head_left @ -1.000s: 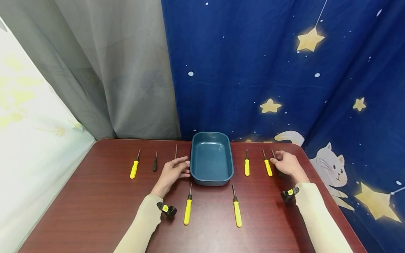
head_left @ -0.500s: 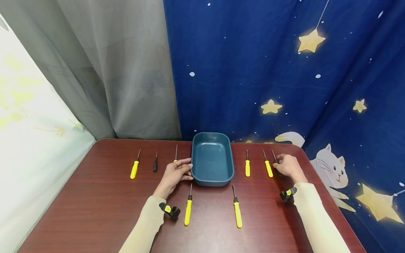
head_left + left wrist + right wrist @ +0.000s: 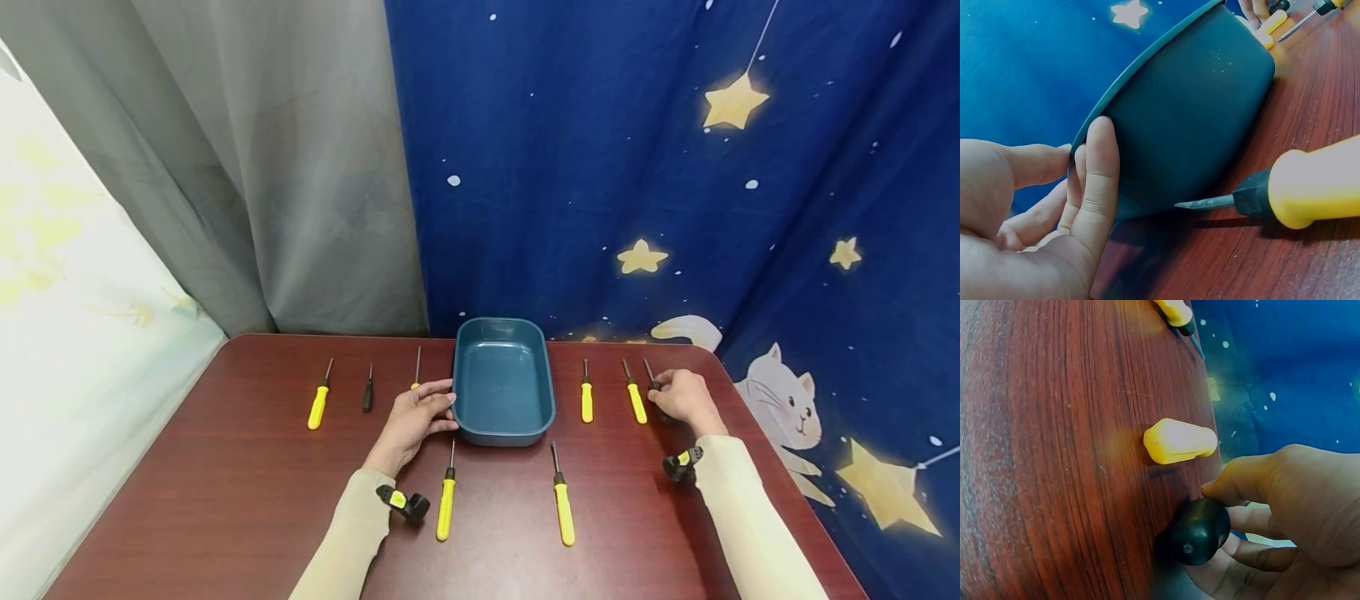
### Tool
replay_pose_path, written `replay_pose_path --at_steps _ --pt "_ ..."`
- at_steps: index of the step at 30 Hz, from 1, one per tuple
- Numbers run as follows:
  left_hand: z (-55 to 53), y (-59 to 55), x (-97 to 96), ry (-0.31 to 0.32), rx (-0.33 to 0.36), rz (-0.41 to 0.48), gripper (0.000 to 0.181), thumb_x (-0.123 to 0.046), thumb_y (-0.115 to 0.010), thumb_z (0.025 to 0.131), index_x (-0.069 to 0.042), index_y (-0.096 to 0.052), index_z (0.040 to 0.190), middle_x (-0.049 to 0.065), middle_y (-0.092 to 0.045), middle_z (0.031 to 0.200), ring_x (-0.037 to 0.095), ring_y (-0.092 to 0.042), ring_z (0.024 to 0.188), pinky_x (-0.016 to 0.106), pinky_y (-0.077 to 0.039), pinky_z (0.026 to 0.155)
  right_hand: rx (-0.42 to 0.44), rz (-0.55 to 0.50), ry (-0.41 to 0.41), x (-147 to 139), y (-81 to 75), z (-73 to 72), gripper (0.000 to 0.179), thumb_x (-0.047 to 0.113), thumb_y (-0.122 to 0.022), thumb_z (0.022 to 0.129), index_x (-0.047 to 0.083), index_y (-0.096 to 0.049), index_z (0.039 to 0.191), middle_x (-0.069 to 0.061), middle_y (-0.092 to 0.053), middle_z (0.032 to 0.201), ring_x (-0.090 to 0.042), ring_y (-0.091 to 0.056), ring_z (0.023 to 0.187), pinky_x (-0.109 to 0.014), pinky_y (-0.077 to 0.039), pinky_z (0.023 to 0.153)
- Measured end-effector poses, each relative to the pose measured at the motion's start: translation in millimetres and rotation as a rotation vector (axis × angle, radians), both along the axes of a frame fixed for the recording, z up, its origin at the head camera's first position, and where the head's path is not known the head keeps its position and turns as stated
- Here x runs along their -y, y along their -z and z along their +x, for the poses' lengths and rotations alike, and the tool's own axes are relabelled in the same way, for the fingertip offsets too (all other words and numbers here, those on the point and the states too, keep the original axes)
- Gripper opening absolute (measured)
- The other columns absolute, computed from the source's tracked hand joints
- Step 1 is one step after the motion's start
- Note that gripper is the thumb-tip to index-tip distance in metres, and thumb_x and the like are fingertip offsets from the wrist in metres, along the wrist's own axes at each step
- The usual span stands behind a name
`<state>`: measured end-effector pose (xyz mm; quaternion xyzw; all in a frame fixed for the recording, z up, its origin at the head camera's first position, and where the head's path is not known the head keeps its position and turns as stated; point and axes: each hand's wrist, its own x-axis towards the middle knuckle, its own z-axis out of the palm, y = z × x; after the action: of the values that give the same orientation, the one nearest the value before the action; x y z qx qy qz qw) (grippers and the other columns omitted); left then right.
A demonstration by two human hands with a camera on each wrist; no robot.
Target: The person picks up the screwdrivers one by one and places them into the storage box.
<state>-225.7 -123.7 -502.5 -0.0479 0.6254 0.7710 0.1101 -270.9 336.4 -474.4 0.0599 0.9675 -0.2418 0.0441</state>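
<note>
A dark teal rectangular plastic tub (image 3: pixel 503 433) stands at the middle of the table's far part. My left hand (image 3: pixel 415 423) holds the left side of its rim; in the left wrist view the thumb is at the rim and the fingers lie against the outer wall. At the far right, my right hand (image 3: pixel 684 397) grips a black-handled screwdriver (image 3: pixel 1200 531) between thumb and fingers. The handle still appears low over the wood, its shaft pointing away. Just left of it lies a yellow-handled screwdriver (image 3: pixel 637 402).
More yellow-handled screwdrivers lie about the tub: one right of it (image 3: pixel 587 402), two in front (image 3: pixel 446 507) (image 3: pixel 564 512), one at far left (image 3: pixel 318 406), one partly behind my left hand. A small black screwdriver (image 3: pixel 367 393) lies on the left. Curtains (image 3: pixel 525 167) hang behind the table (image 3: pixel 225 483).
My left hand has shifted slightly right and taken hold of the tub's rim. The right hand's fingers have settled round the black handle, moving slightly downward in the view.
</note>
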Motion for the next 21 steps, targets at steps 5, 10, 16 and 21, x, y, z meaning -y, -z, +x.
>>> replay_pose_path --at_steps 5,10,16,21 --pt "1.0 1.1 0.0 -0.001 -0.011 0.016 0.043 -0.008 -0.065 0.1 -0.002 -0.057 0.141 0.013 -0.067 0.097 0.015 -0.064 0.075 0.03 -0.064 0.07 0.021 -0.009 0.017 0.2 1.8 -1.9 0.038 0.018 -0.07 0.094 -0.009 -0.065 0.12 -0.026 -0.068 0.109 -0.032 -0.062 0.088 -0.046 -0.058 0.082" --pt "3.3 -0.8 -1.8 -0.006 -0.02 0.027 0.043 -0.006 -0.064 0.1 -0.002 -0.057 0.142 0.013 -0.066 0.096 0.015 -0.063 0.074 0.029 -0.064 0.069 0.018 -0.007 0.031 1.3 0.7 -1.6 0.037 0.019 -0.071 0.094 -0.008 -0.066 0.118 -0.026 -0.068 0.111 -0.032 -0.063 0.088 -0.048 -0.058 0.083" --pt "3.3 0.0 -2.5 -0.003 -0.022 0.035 0.042 -0.006 -0.063 0.1 -0.002 -0.057 0.142 0.008 -0.065 0.09 0.015 -0.062 0.074 0.029 -0.064 0.069 0.005 0.002 0.034 1.3 -0.4 -0.9 0.037 0.021 -0.071 0.093 -0.007 -0.066 0.117 -0.026 -0.068 0.112 -0.034 -0.062 0.092 -0.052 -0.056 0.087" --pt "2.9 0.8 -1.6 -0.003 -0.021 0.037 0.042 -0.006 -0.063 0.1 -0.003 -0.057 0.142 0.005 -0.065 0.087 0.015 -0.062 0.074 0.029 -0.064 0.069 0.004 -0.014 0.032 3.1 -2.4 0.6 0.037 0.022 -0.071 0.094 -0.006 -0.065 0.118 -0.025 -0.069 0.11 -0.032 -0.063 0.09 -0.05 -0.057 0.085"
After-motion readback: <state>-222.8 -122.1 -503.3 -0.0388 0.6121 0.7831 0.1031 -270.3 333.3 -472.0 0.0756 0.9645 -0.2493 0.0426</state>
